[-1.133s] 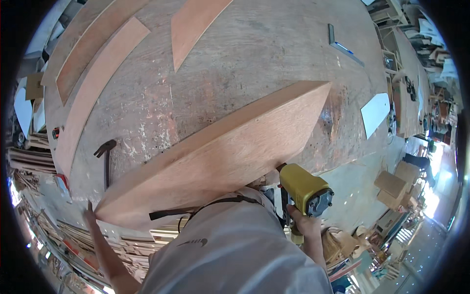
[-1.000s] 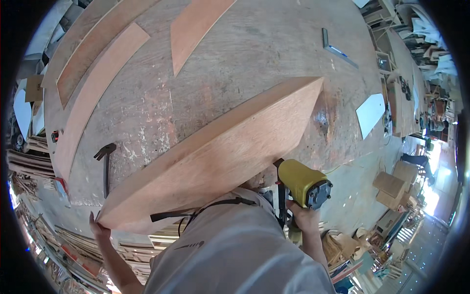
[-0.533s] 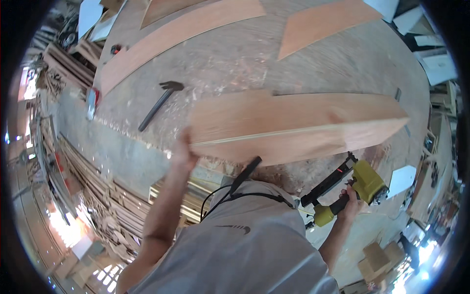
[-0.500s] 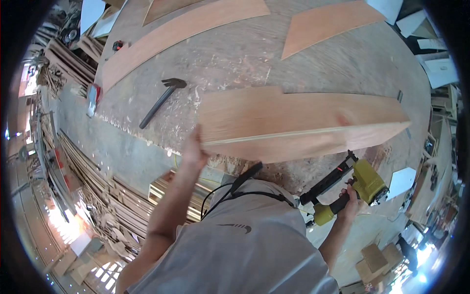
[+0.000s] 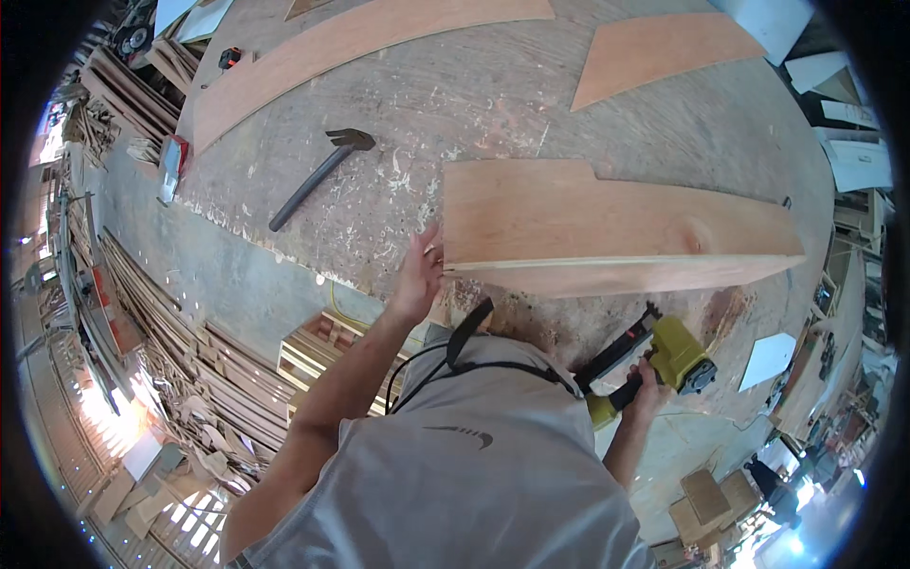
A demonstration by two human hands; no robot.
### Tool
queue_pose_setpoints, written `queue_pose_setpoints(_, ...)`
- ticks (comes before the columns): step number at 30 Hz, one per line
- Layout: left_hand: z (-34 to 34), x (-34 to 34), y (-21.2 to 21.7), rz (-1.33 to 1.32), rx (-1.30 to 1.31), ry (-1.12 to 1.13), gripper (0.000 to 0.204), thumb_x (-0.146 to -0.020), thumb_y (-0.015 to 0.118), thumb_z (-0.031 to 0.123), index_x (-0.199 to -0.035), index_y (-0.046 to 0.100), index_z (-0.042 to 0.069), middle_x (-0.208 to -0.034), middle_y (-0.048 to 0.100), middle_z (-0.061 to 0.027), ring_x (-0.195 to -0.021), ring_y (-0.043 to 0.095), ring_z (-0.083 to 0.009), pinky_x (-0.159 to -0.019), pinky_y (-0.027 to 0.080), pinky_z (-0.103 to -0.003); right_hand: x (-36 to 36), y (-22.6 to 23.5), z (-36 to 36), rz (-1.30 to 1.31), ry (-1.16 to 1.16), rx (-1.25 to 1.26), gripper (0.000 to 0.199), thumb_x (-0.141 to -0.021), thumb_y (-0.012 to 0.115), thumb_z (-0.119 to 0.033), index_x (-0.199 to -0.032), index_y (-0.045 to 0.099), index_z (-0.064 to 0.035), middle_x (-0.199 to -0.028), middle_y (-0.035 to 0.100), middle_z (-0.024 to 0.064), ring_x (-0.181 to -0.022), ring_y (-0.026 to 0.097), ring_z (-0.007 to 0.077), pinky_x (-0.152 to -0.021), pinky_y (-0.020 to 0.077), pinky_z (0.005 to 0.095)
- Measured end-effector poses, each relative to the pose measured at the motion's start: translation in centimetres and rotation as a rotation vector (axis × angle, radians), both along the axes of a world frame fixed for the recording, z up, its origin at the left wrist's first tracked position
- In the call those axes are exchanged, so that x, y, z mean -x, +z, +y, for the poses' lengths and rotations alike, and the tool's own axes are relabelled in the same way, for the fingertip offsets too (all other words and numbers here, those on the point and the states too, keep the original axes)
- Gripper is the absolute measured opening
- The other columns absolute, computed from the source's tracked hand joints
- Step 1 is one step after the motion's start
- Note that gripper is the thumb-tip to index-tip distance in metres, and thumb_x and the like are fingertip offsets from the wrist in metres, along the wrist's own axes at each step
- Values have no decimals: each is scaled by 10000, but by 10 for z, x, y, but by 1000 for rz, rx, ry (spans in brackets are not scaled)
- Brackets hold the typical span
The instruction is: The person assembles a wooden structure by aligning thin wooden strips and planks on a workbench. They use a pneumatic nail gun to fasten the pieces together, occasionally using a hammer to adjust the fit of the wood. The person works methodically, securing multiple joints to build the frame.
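A plywood piece (image 5: pixel 550 213) with a stepped far edge lies near the front of the worktable, joined along its near side to a second board (image 5: pixel 588 277) that faces me. At its left end is my left hand (image 5: pixel 419 275), fingers apart, the fingertips at or just touching the end edge. My right hand (image 5: pixel 646 387) is wrapped round the handle of a yellow-green and black nail gun (image 5: pixel 681 351). The gun's nose is just short of the near board, apart from it. Left of the plywood piece lies a claw hammer (image 5: pixel 318 180).
The worktable (image 5: pixel 455 114) carries a long plywood strip (image 5: pixel 370 43), a tapered plywood panel (image 5: pixel 664 52) and a small tape measure (image 5: pixel 229 58). Stacked timber strips (image 5: pixel 246 379) lie on the floor at left. A wooden crate-like frame (image 5: pixel 322 346) stands by the table's front edge.
The joined plywood has shifted right and settled flatter on the table. My left hand has loosened from its left corner. The nail gun in my right hand has moved a little left.
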State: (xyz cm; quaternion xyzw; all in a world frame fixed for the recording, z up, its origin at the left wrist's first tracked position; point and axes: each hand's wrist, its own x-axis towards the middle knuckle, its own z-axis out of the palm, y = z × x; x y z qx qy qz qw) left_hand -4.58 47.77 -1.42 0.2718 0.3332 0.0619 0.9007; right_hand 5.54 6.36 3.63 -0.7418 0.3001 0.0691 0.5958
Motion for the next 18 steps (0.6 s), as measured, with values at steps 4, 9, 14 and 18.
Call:
queue_pose_setpoints(4, 11, 23, 15, -74, -473, -281, 535, -966, 596, 166, -1448, 388, 63, -1342, 534, -154, -1118, 605, -187, -867, 514, -301, 1, -4, -7, 20, -81, 4, 300, -767, 699, 0, -1056, 622, -10, -918, 670, 87, -605, 619, 165, -519, 519, 276)
queue_pose_setpoints(9, 11, 31, -7, -3, -623, -382, 407, -870, 683, 2, -1263, 585, 35, -1109, 643, -102, -843, 647, -129, -711, 524, -241, 0, -1, -12, 74, -67, 23, 296, -801, 730, -71, -1074, 624, -32, -912, 679, 60, -618, 631, 164, -508, 503, 263)
queue_pose_setpoints(14, 22, 29, -8, -45, -898, -381, 220, -894, 663, 23, -1114, 673, 27, -906, 675, -60, -666, 621, -109, -580, 518, -254, 0, -14, -1, 60, -26, 59, 321, -798, 742, -84, -1088, 609, -48, -870, 668, 62, -616, 639, 169, -495, 497, 260)
queue_pose_setpoints(18, 31, 26, 4, -96, -1154, -426, 180, -891, 665, 51, -1069, 692, 59, -884, 680, -80, -649, 636, -143, -555, 517, -283, -1, -17, 19, 74, -74, 170, 284, -790, 750, -86, -1039, 618, -48, -834, 654, 53, -564, 627, 165, -469, 487, 263)
